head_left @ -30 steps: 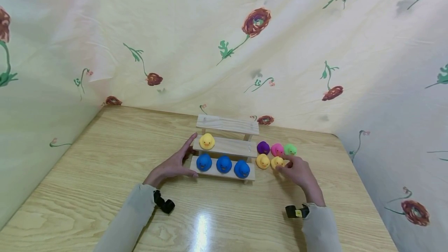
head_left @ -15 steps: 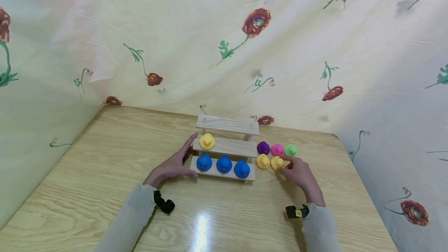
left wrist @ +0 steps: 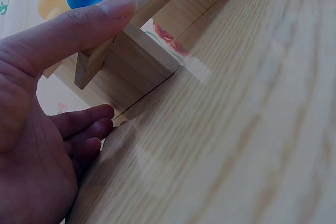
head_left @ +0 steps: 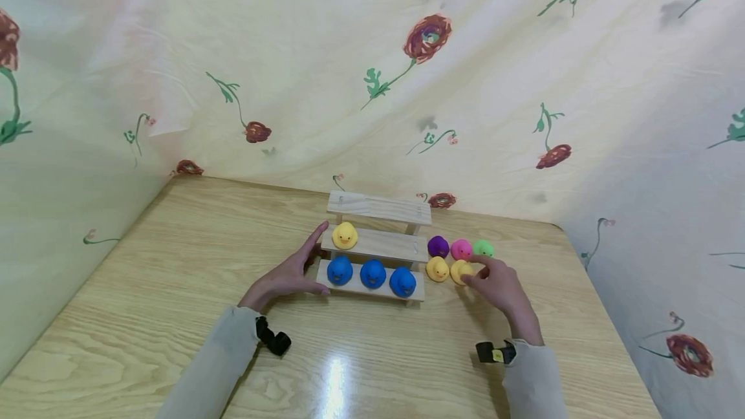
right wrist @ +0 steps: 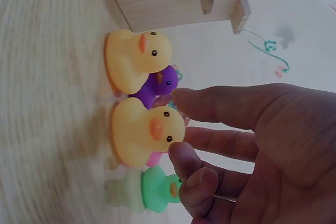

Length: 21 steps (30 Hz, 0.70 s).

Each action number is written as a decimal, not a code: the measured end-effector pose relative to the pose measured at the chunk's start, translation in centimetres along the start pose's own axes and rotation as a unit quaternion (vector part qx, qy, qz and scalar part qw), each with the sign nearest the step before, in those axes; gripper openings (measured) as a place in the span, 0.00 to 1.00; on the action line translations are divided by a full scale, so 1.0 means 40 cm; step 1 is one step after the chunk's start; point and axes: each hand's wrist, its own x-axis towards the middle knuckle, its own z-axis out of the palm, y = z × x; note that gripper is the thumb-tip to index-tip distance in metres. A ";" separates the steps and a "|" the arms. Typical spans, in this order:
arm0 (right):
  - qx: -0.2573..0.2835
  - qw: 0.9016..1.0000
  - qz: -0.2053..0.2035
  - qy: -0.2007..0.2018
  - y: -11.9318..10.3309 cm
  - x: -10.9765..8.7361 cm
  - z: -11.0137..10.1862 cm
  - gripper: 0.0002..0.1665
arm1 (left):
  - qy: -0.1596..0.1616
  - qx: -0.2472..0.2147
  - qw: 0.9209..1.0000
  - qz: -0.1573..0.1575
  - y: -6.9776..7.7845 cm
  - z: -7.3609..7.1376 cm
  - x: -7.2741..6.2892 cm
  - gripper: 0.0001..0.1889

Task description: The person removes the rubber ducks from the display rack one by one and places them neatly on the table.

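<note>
Flanking a rounded yellow duck (right wrist: 131, 135), right fingers (right wrist: 185, 162) curve; the grained table (head_left: 396, 361) gleams.

A pale yellow toy duck (right wrist: 127, 136), round-headed, with an orange bill and two black eyes, is stood upright, its face turned toward the wrist of the right hand (head_left: 498, 284). Its head is flanked by that hand's thumb and fingertips; whether it is pinched cannot be told. A pale wooden rack (head_left: 387, 244), built of three stepped planks, is stood upright between the hands, its left end framed by the spread thumb and forefinger of the left hand (head_left: 290, 274).
</note>
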 end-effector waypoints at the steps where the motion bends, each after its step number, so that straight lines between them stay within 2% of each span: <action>1: 0.000 1.000 -0.002 0.001 -0.003 -0.002 -0.002 0.32 | 0.001 0.000 1.000 0.000 0.000 0.000 0.000 0.67; 10: 0.000 1.000 -0.015 0.020 -0.020 -0.007 -0.015 0.30 | 0.002 0.000 1.000 0.001 -0.002 -0.002 -0.001 0.67; 21: -0.003 0.997 -0.060 0.043 -0.074 -0.015 -0.030 0.30 | 0.001 -0.001 1.000 -0.007 -0.003 -0.002 0.000 0.67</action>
